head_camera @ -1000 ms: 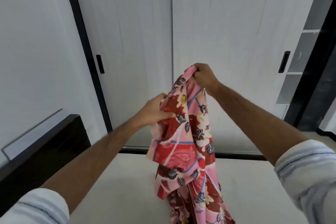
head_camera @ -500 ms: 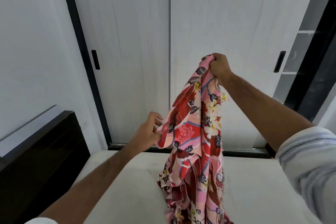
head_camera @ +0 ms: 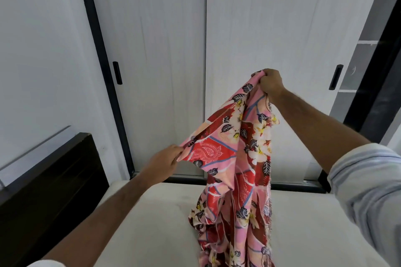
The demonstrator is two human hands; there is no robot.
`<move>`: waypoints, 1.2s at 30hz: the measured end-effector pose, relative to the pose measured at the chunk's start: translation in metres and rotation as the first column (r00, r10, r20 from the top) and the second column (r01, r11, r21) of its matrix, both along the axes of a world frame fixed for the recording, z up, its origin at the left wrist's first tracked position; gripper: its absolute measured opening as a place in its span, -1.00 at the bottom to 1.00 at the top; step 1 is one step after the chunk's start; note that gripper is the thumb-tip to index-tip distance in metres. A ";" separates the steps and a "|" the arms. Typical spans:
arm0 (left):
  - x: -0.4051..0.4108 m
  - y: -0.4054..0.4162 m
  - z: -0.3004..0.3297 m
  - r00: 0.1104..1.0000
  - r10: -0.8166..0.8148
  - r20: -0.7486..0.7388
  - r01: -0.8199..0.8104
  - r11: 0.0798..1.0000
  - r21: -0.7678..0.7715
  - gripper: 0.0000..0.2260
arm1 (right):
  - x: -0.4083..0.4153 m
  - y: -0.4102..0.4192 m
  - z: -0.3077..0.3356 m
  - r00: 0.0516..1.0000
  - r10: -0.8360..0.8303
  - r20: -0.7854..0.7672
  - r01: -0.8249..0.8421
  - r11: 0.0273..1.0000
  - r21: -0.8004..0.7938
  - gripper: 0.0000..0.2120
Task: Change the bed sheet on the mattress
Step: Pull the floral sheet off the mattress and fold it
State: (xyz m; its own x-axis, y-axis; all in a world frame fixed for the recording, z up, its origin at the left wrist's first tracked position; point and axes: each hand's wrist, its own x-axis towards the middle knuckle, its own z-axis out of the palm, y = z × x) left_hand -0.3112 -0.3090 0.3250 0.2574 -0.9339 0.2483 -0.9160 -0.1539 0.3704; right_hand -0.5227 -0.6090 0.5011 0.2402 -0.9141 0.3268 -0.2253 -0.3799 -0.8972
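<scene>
The left hand (head_camera: 165, 163) pinches a low edge of the floral sheet (head_camera: 236, 158), pulling it leftward. The right hand (head_camera: 270, 83) clutches a bunched corner higher up. The sheet hangs lengthwise from there, its lower end heaped on the bare mattress (head_camera: 152, 223).

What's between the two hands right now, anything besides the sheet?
Only the floral sheet: the head view shows it stretched from the right hand down to the left hand, with the wardrobe doors behind.

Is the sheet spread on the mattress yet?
No. The sheet hangs bunched from the right hand, the left hand pinching an edge; the mattress lies bare.
</scene>
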 end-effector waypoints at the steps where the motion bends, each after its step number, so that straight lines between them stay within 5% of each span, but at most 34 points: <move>1: 0.000 0.004 0.007 1.000 -0.001 0.025 0.001 1.000 -0.029 -0.60 | -0.001 -0.001 -0.002 1.000 -0.006 -0.014 0.006 1.000 -0.002 -0.55; 4: 0.003 0.010 0.030 0.993 -0.001 0.118 0.013 0.995 -0.102 -0.42 | -0.001 -0.004 -0.008 0.999 -0.022 -0.050 0.022 1.000 0.007 -0.54; 13: 0.027 0.024 0.048 0.991 0.053 0.121 -0.011 0.948 -0.319 -0.67 | -0.007 -0.011 -0.005 0.995 -0.065 -0.078 0.064 0.998 -0.017 -0.59; 17: 0.036 0.017 0.051 0.982 0.054 0.181 -0.010 0.972 -0.235 -0.70 | -0.008 -0.007 -0.008 0.993 -0.060 -0.101 0.056 0.998 -0.039 -0.64; 24: 0.032 -0.003 0.057 0.953 0.244 -0.179 -0.268 0.955 -0.124 -0.74 | 0.002 0.002 -0.010 0.989 -0.022 -0.144 0.009 0.996 -0.090 -0.67; 28: 0.037 -0.002 0.066 0.932 0.290 -0.216 -0.320 0.939 -0.122 -0.72 | 0.002 -0.001 -0.005 0.989 -0.012 -0.147 -0.001 0.996 -0.090 -0.65; 32: 0.043 0.000 0.071 0.928 0.276 -0.249 -0.339 0.903 -0.264 -0.74 | 0.001 -0.003 -0.003 0.989 -0.028 -0.146 0.015 0.996 -0.087 -0.67; 36: 0.050 0.007 0.077 0.881 0.103 -0.461 -0.312 0.860 -0.404 -0.87 | -0.002 -0.007 -0.006 0.990 -0.034 -0.133 0.025 0.997 -0.069 -0.69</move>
State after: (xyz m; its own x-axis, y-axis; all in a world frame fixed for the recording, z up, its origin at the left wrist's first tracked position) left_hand -0.2616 -0.3023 0.4018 0.6067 -0.6519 0.4549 -0.6276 -0.0416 0.7774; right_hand -0.5248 -0.6157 0.4948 0.2592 -0.8986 0.3540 -0.3542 -0.4295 -0.8307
